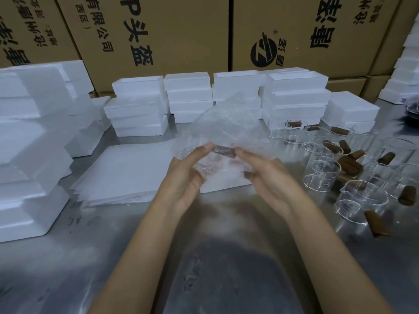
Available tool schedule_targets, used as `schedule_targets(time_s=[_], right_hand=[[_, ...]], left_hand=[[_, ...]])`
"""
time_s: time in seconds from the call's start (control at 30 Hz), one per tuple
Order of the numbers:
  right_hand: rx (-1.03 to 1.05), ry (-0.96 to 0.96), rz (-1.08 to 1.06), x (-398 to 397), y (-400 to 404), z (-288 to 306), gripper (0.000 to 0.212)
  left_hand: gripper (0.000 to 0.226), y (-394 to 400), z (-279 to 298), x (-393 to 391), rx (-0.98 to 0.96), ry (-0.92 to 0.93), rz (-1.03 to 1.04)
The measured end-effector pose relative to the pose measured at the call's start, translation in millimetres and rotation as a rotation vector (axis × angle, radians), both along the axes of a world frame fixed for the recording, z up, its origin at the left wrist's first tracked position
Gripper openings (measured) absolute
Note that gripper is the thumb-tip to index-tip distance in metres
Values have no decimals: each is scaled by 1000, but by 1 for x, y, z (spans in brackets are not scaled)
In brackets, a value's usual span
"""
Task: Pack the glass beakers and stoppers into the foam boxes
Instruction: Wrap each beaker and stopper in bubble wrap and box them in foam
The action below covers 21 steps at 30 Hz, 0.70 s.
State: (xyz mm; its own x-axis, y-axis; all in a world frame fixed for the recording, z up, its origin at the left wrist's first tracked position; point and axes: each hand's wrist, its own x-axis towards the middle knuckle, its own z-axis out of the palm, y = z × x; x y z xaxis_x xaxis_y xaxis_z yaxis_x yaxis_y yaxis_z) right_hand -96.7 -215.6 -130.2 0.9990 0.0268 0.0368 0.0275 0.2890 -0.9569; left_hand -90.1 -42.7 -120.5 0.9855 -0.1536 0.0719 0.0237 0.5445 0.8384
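Head view. Hands meet above the middle of the grey metal table (226, 257), both working one crinkled sheet of clear bubble wrap (226, 123). Dark brown cylindrical stopper (223, 151) lies inside the wrap, long axis running left–right, slightly lower at its right end. Left hand (188, 175) pinches the stopper's left end through the film; right hand (265, 175) pinches the right end, fingers curled under the sheet. Neither grip is spread; each is closed on the wrapped stopper. Both hands equally near it, one at each end.

Open white foam box (224, 184) sits on the table just beyond and beneath the hands, mostly hidden by them. Judgement: the bundle has to go down and slightly away into it.

Right of the hands: clear glass beakers (322, 175) clustered with loose brown stoppers (349, 164). Left: flat stack of bubble wrap sheets (127, 173). Far side and left edge: stacked white foam boxes (140, 109), brown cardboard cartons (158, 30) behind.
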Motion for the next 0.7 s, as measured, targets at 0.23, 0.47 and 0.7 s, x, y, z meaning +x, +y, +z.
schedule_targets(time_s=[0.23, 0.47, 0.7], right_hand=[[-12, 29, -369, 4, -14, -1, 10], [-557, -107, -495, 10, -15, -11, 15], [-838, -181, -505, 9, -6, -16, 21]], left_hand=[[65, -17, -10, -9, 404, -128, -106], [73, -17, -18, -9, 1084, -268, -48], [63, -9, -16, -10, 1166, -338, 1]])
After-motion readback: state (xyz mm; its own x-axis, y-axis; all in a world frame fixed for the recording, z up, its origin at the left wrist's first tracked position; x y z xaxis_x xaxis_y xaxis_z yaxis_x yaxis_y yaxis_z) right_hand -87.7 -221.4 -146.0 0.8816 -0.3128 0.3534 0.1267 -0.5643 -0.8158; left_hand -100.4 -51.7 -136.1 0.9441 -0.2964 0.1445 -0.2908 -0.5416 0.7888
